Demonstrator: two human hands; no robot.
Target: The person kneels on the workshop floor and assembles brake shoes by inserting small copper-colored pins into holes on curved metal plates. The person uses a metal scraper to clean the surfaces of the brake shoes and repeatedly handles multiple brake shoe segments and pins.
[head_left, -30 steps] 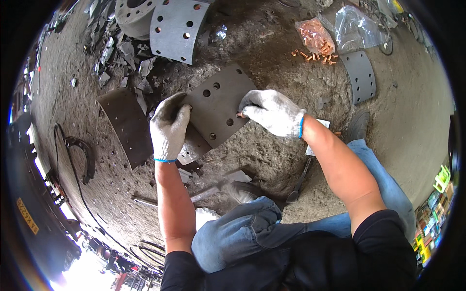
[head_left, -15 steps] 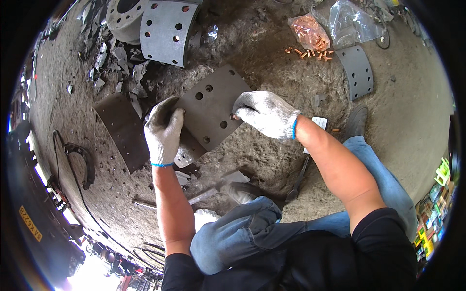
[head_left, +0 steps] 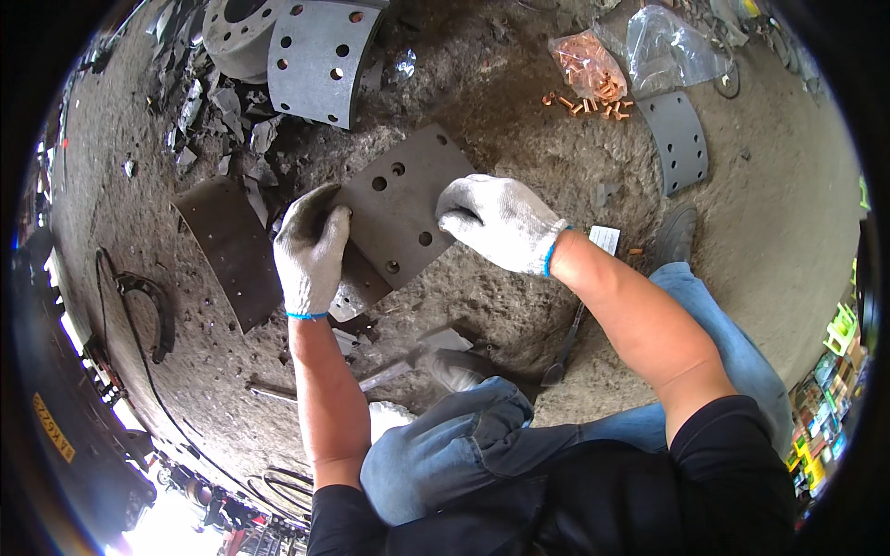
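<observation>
A dark grey curved brake lining with several round holes lies in front of me. It rests over a brown metal brake shoe, which shows below its lower left edge. My left hand, in a white knit glove with a blue cuff, is closed on the lining's left edge, thumb on the near side. At the opposite edge is my right hand, gloved alike, its fingertips curled together over the lining's right side near a hole. Whatever those fingertips pinch is hidden by the glove.
Copper rivets spill from a clear bag at the far right, beside another lining. A lighter lining leans on a round drum. A brown shoe lies left; broken shards lie behind it.
My right hand has shifted slightly left and its fingers have curled further over the lining's edge; a small dark thing at its fingertips is now hidden. My left hand keeps its grip.
</observation>
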